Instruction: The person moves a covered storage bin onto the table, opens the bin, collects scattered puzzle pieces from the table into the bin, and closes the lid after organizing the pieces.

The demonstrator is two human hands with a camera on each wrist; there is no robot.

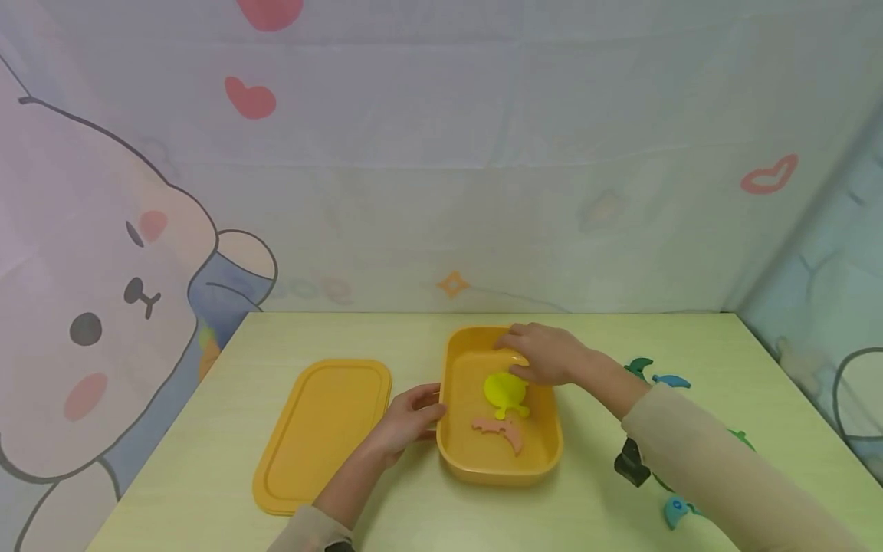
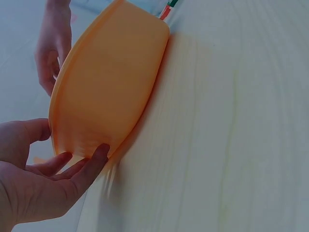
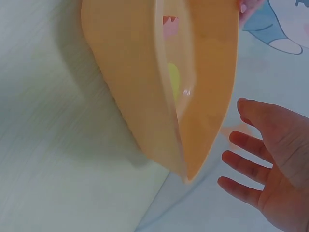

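Note:
A yellow plastic storage box (image 1: pixel 500 471) stands on the table, open at the top. Inside lie a bright yellow toy figure (image 1: pixel 505 391) and a salmon-pink toy (image 1: pixel 510 433) of irregular outline. My left hand (image 1: pixel 410 418) rests against the box's left side. In the left wrist view its thumb is at the rim and its spread fingertips are along the outer wall. Over the far right corner of the box is my right hand (image 1: pixel 548 354), fingers loosely extended. The right wrist view shows that hand (image 3: pixel 275 159) apart from the box, with nothing in it.
A yellow lid (image 1: pixel 324 437) lies flat left of the box. Right of it, partly behind the right arm, are a dark green toy (image 1: pixel 639 366), a blue toy (image 1: pixel 671 381) and a light-blue toy (image 1: pixel 676 510). A printed cloth (image 1: pixel 517 230) hangs along the table's back edge.

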